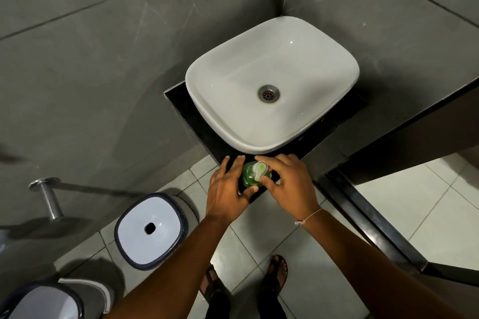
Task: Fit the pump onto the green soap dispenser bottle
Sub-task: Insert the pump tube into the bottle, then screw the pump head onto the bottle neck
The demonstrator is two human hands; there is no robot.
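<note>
A green soap dispenser bottle (249, 176) stands on the black counter (178, 103) just in front of the white basin. Its clear pump (260, 169) with a light green top sits on the bottle's neck. My left hand (228, 186) wraps the bottle's left side, thumb under it and fingers stretched along it. My right hand (287, 184) comes from the right, with its thumb and fingers closed around the pump. The lower part of the bottle is hidden between both hands.
A white basin (305, 41) with a metal drain fills most of the counter. A white-lidded bin (151, 228) stands on the tiled floor at the left, and a metal holder (48, 195) juts from the grey wall. My sandalled feet (278, 270) are below.
</note>
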